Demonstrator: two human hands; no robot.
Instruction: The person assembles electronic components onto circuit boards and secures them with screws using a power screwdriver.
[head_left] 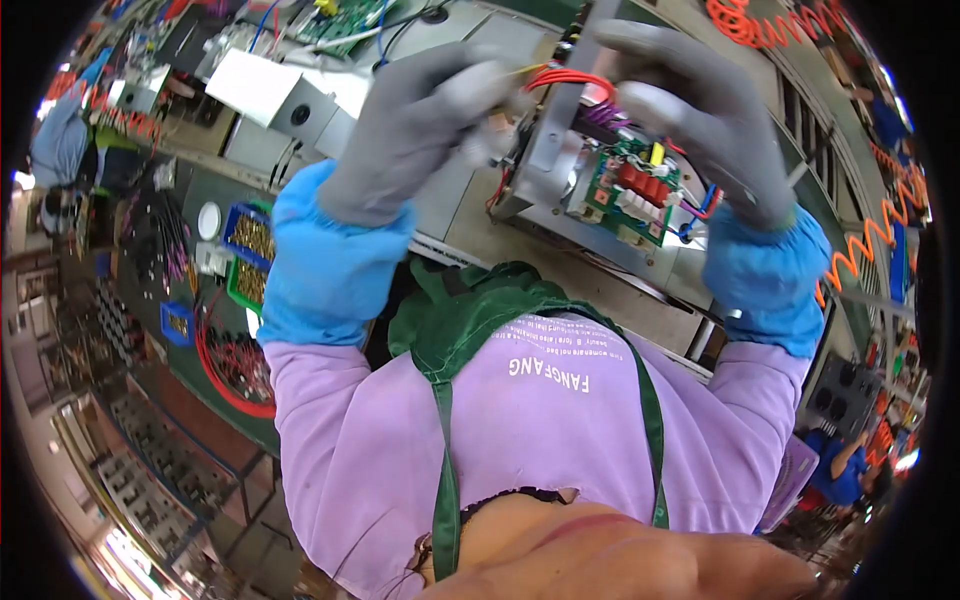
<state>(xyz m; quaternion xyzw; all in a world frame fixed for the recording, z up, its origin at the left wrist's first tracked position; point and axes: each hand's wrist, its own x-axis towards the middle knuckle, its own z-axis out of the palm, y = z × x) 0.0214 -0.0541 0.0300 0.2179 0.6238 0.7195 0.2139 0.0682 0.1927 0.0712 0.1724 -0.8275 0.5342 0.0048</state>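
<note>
Both my hands wear grey gloves with whitish fingertips. My left hand [425, 125] is closed, its fingertips pinching the left end of a bundle of red wires [570, 76]. The wires arch over the upright wall of a grey metal chassis [548, 150]. My right hand [705, 115] is curved over the chassis, its thumb and fingers apart beside the wires' right end. Below it, inside the chassis, sits a green circuit board [610, 185] with red and white components. A purple-wound coil [603, 115] is partly hidden by my right fingers.
White-and-grey metal boxes [262, 88] and another circuit board [345, 22] lie at the far left. Blue and green bins [247, 238] of brass-coloured small parts stand on the left table beside red cables [215, 360]. Orange coiled hoses [868, 245] hang at the right.
</note>
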